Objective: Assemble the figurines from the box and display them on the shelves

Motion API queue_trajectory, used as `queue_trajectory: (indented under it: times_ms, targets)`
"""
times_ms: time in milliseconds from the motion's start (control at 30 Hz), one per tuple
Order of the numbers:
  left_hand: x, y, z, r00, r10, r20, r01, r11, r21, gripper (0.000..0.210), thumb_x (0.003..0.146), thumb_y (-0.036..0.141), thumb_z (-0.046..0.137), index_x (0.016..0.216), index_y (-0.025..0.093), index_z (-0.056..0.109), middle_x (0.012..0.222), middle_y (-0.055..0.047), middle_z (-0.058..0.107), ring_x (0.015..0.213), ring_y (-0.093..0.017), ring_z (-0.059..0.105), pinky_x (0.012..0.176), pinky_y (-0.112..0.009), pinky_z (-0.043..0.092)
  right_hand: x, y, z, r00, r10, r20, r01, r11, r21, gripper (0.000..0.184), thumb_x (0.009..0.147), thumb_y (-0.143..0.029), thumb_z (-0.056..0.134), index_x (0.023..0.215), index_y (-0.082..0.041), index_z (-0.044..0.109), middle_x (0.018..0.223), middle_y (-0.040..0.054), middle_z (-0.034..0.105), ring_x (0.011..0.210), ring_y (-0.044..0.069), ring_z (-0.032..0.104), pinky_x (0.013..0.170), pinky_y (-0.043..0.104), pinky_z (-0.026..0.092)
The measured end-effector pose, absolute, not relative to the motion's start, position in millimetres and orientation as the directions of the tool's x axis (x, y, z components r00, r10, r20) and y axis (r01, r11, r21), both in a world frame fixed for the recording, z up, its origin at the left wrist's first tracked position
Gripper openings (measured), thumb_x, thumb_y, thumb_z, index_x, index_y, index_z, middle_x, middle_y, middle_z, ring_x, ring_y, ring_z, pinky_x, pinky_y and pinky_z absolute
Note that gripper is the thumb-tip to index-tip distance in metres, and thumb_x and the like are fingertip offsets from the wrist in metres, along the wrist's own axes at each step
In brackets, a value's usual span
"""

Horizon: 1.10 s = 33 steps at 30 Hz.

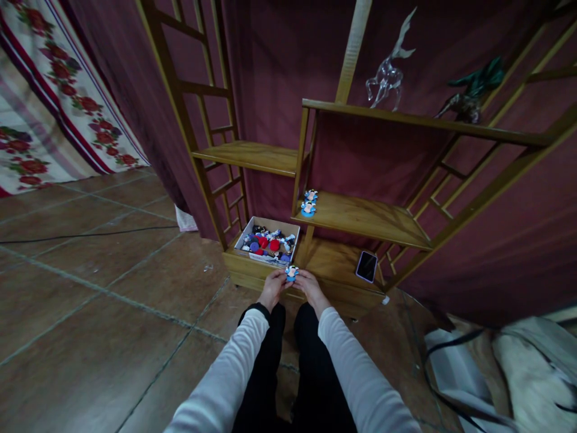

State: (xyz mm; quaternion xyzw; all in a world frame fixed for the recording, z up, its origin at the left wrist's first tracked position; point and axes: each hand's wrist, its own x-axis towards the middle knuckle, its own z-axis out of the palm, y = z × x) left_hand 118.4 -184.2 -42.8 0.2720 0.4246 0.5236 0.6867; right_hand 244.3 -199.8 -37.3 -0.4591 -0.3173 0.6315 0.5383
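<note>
A small blue-and-white figurine point(292, 273) is held between my two hands, in front of the shelf unit's low base. My left hand point(272, 288) grips it from the left with closed fingers. From the other side my right hand point(311, 287) pinches it too. Two similar figurines, one in front point(308, 209) and one behind point(311, 196), stand at the left end of the middle shelf point(360, 218). Just beyond my hands, an open cardboard box point(238, 245) holds several mixed small figures, some with red or purple parts.
A phone point(366, 266) lies on the base at the right. Higher up, a clear horse figurine point(386, 81) and a dark green figurine point(473, 93) stand on the top shelf point(424, 124). Wooden uprights frame the unit. Bags point(527, 367) lie on the floor at lower right.
</note>
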Motion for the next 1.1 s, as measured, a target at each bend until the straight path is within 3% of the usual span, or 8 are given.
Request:
queue_trajectory:
  times_ms: [300, 733, 900, 1100]
  targets:
    - [119.1, -183.3, -45.1, 0.103, 0.958, -0.267, -0.467, 0.284, 0.837, 0.015, 0.062, 0.016, 0.073, 0.072, 0.012, 0.063, 0.066, -0.004, 0.065, 0.058, -0.011, 0.062, 0.057, -0.022, 0.051, 244.8, -193.1, -52.9, 0.050, 0.970, -0.238, -0.354, -0.206, -0.912, 0.028, 0.052, -0.028, 0.072, 0.077, -0.018, 0.065, 0.078, 0.0016, 0.069, 0.073, 0.017, 0.064, 0.075, 0.032, 0.051]
    - [121.1, -185.3, -38.9, 0.056, 0.944, -0.324, -0.480, 0.310, 0.821, 0.015, 0.066, 0.010, 0.069, 0.079, 0.012, 0.061, 0.069, -0.004, 0.065, 0.059, -0.010, 0.062, 0.057, -0.021, 0.050, 243.6, -191.2, -55.3, 0.042, 0.968, -0.249, -0.342, -0.220, -0.914, 0.030, 0.053, -0.030, 0.073, 0.079, -0.018, 0.065, 0.079, 0.0016, 0.069, 0.074, 0.017, 0.065, 0.077, 0.032, 0.051]
    - [121.4, -184.5, -38.2, 0.102, 0.948, -0.302, -0.452, 0.314, 0.835, 0.027, 0.059, 0.010, 0.075, 0.083, 0.013, 0.063, 0.074, -0.004, 0.067, 0.062, -0.011, 0.062, 0.060, -0.021, 0.049, 242.5, -194.2, -48.0, 0.052, 0.969, -0.241, -0.367, -0.205, -0.907, 0.029, 0.051, -0.031, 0.074, 0.076, -0.018, 0.065, 0.074, 0.0000, 0.068, 0.068, 0.015, 0.063, 0.075, 0.032, 0.051]
    - [122.3, -184.1, -41.0, 0.111, 0.969, -0.219, -0.391, 0.245, 0.887, 0.031, 0.048, 0.015, 0.079, 0.075, 0.012, 0.064, 0.061, 0.000, 0.063, 0.051, -0.008, 0.054, 0.052, -0.020, 0.042, 241.4, -199.1, -37.9, 0.020, 0.974, -0.228, -0.356, -0.206, -0.912, 0.029, 0.052, -0.031, 0.075, 0.076, -0.018, 0.065, 0.071, -0.0008, 0.067, 0.062, 0.014, 0.062, 0.074, 0.033, 0.049]
